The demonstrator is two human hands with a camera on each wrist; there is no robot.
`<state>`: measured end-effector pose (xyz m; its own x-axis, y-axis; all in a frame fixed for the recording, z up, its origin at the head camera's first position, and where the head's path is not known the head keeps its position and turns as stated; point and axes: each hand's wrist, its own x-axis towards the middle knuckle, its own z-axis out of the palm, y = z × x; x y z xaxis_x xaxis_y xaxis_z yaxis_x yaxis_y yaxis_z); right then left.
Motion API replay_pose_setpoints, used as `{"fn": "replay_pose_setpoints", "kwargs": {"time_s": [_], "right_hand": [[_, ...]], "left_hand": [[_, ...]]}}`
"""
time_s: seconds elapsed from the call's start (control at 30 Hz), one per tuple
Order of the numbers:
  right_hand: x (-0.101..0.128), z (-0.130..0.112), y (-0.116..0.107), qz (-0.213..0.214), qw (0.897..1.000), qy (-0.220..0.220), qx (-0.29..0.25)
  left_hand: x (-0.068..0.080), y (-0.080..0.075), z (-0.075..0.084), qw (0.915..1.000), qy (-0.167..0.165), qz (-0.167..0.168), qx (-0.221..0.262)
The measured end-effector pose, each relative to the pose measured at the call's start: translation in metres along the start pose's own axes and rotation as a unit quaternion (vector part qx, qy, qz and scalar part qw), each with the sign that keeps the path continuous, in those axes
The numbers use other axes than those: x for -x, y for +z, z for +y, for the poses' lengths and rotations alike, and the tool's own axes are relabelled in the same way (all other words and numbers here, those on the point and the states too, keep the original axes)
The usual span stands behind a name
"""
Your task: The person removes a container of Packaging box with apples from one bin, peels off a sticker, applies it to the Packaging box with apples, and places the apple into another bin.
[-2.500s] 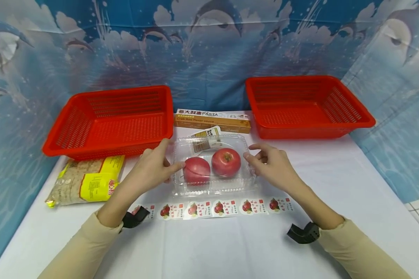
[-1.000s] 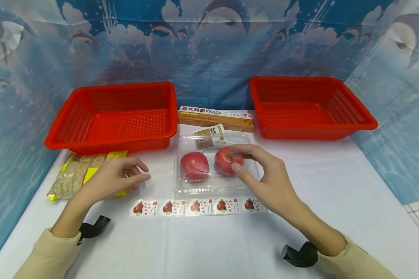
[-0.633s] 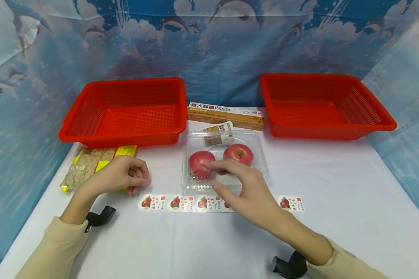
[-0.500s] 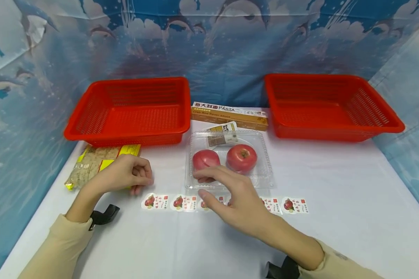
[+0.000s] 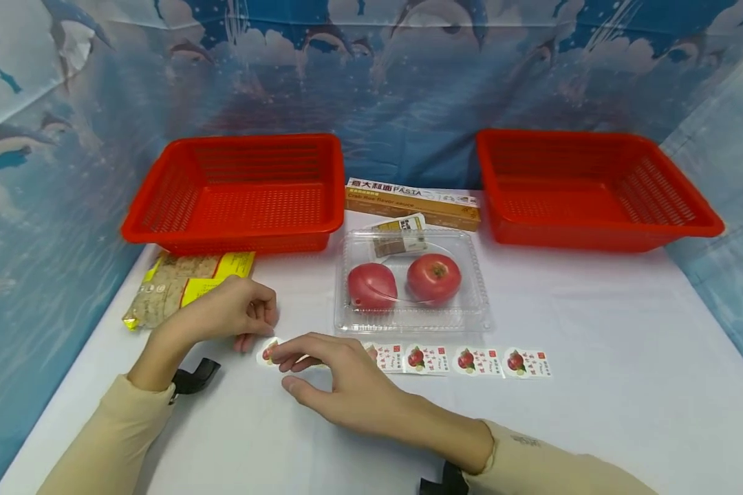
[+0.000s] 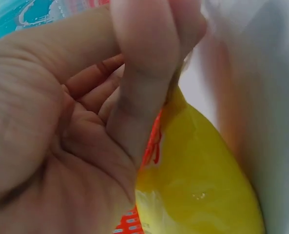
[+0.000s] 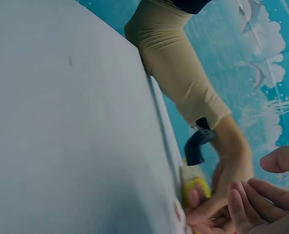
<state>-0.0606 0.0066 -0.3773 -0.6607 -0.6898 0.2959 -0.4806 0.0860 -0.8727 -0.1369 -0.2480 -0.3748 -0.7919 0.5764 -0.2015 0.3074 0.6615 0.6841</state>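
While drapes (image 5: 408, 96) back the white tabletop (image 5: 619, 385), the right grip (image 5: 349, 388) gapes empty, the left grip (image 5: 237, 311) curls, contents unclear.

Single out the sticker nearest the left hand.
The leftmost sticker, beside the left hand and partly hidden by the right hand's fingers; the other visible stickers lie farther right.

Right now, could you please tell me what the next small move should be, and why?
I would probably lower the right hand slightly and pinch the leftmost white sticker with the red fruit print. The right hand's fingers and thumb stand apart, holding nothing, over that end of the sticker row, and the left hand is close by, perhaps near enough to help steady it.
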Motion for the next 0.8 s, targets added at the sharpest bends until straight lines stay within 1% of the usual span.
{"fn": "replay_pose_setpoints", "kwargs": {"time_s": [0.13,0.2,0.3,0.4,0.5,0.6,0.67,0.8], "right_hand": [[-0.008,0.014,0.013,-0.012,0.999,0.037,-0.035],[-0.012,0.02,0.018,-0.01,0.999,0.052,-0.012],[-0.017,0.027,0.025,-0.004,0.997,0.054,0.055],[-0.025,0.034,0.031,0.014,0.99,0.043,0.135],[-0.032,0.041,0.037,0.037,0.979,0.039,0.194],[-0.038,0.049,0.04,0.059,0.971,0.044,0.226],[-0.04,0.053,0.038,0.069,0.969,0.047,0.234],[-0.044,0.06,0.035,0.072,0.969,0.045,0.231]], "left_hand": [[0.0,0.001,0.001,0.9998,-0.008,-0.016,-0.002],[0.001,0.002,0.002,0.9997,-0.018,-0.019,-0.003],[0.002,0.002,0.003,0.9993,-0.03,-0.02,-0.007],[0.001,0.002,0.002,0.9992,-0.033,-0.016,-0.017],[0.0,0.003,0.002,0.999,-0.037,-0.016,-0.017],[0.0,0.002,0.002,0.9987,-0.048,-0.017,-0.009],[0.0,0.003,0.003,0.9984,-0.055,-0.015,-0.003],[-0.001,0.003,0.003,0.9983,-0.057,-0.013,0.007]]}}
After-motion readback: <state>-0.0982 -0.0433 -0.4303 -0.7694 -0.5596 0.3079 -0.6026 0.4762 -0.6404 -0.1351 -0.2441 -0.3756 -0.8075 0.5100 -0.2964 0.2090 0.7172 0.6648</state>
